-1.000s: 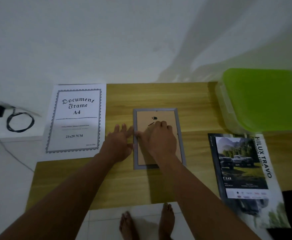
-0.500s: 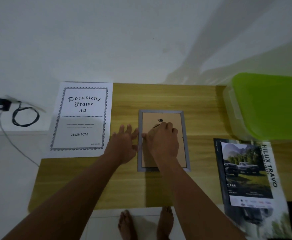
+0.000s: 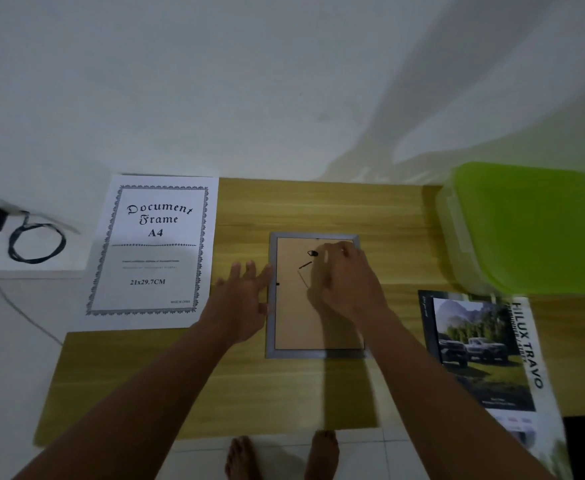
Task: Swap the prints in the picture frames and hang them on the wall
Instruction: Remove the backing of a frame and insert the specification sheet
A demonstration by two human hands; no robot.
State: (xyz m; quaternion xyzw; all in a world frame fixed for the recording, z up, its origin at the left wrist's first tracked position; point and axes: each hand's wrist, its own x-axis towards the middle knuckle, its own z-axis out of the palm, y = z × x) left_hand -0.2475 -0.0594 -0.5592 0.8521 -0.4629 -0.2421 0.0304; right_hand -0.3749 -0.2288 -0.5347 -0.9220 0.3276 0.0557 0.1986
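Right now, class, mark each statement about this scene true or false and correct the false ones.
1. The grey picture frame lies face down on the wooden table, brown backing up. True.
2. The white "Document Frame A4" sheet lies right of the frame. False: it lies to its left.
3. The right hand rests on the frame's backing. True.
4. The glossy truck print sits inside the frame. False: it lies on the table, right of the frame.
5. The left hand lifts the frame off the table. False: it lies flat beside the frame's left edge.
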